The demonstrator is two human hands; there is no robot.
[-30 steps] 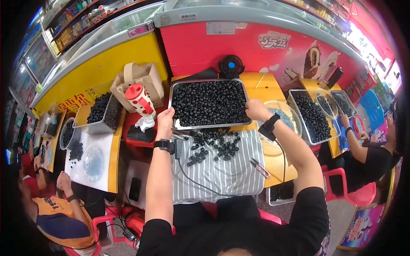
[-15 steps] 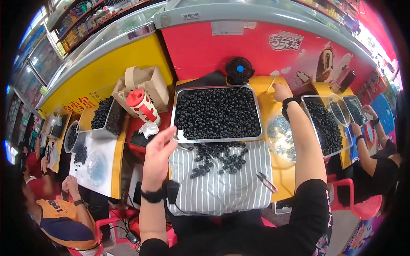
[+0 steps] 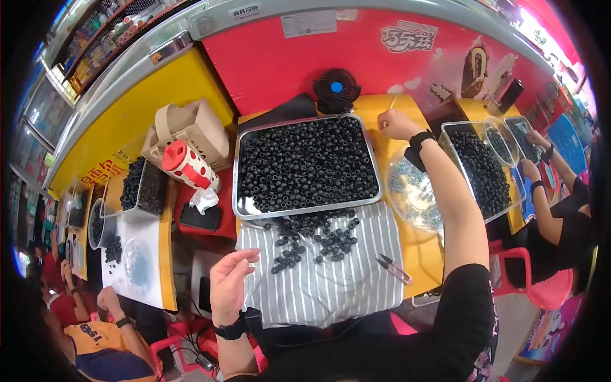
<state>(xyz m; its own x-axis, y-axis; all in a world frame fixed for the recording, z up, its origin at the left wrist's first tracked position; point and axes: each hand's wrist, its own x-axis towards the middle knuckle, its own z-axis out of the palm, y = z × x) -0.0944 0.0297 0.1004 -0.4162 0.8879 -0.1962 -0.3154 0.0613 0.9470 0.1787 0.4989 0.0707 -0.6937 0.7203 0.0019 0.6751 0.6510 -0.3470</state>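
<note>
Beside silver rectangular metal tray (image 3: 305,211) of round black beads (image 3: 305,167), reach apparently directed at thin yellow stick (image 3: 393,100).
Right hand (image 3: 400,125) curled, hold can't be told; left hand (image 3: 230,283) unclenched, empty; fingertip pinch probably needed.

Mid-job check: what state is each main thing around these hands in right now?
Left hand: open, empty
Right hand: curled; grip unclear
Metal tray: filled with black beads
Striped cloth: spread out, creased
Loose beads: scattered on the cloth
Snips: open
Spotted cup: lid on
White tissue: crumpled
Paper bag: standing upright
Fan: upright; running or not, unclear
</note>
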